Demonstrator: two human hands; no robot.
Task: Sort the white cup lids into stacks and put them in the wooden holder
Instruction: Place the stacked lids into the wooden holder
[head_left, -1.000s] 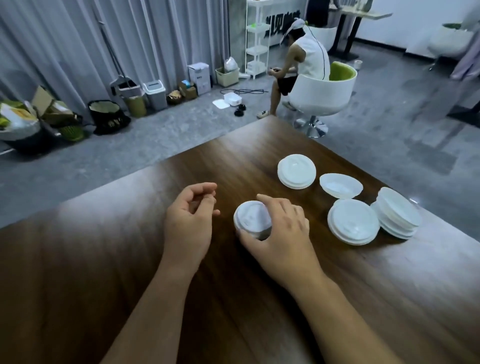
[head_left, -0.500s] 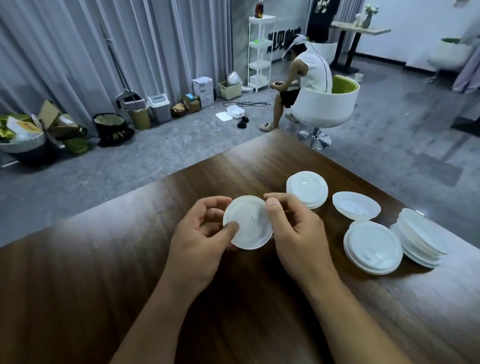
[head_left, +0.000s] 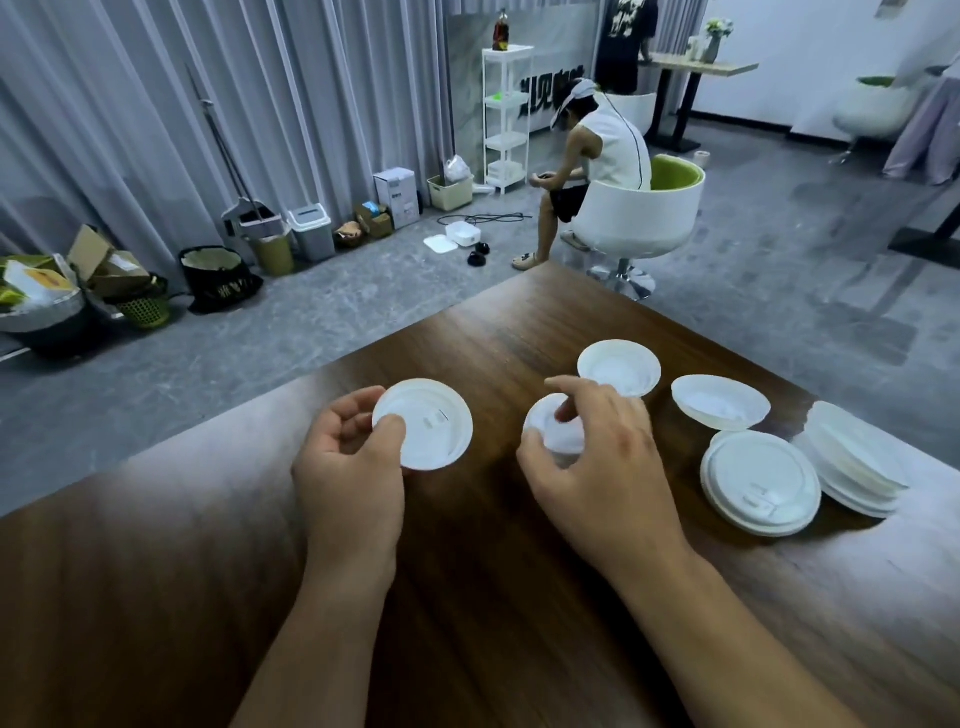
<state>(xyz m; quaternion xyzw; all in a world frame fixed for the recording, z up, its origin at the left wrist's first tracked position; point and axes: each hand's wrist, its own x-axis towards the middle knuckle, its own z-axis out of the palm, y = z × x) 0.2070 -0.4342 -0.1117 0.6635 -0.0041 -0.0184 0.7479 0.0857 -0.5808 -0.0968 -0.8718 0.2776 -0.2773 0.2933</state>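
My left hand (head_left: 348, 462) pinches a white cup lid (head_left: 428, 423) by its near-left edge, thumb on top, above the brown wooden table (head_left: 467, 597). My right hand (head_left: 597, 462) grips a second small lid or short stack of lids (head_left: 553, 434) between thumb and fingers, just right of the first. More white lids lie to the right: a small stack (head_left: 618, 366), an upturned lid (head_left: 719, 402), a larger flat stack (head_left: 761, 480) and a slanted stack (head_left: 852, 462) at the table's right edge. No wooden holder is in view.
Beyond the table's far edge is grey floor where a person sits on a white and green chair (head_left: 644, 213). Bins, boxes and baskets (head_left: 218, 270) line the curtain at the left. A white shelf (head_left: 506, 114) stands at the back.
The lids held together between both hands have been pulled apart. My left hand moved left with one lid; my right hand moved right with the other part. The view tilted upward.
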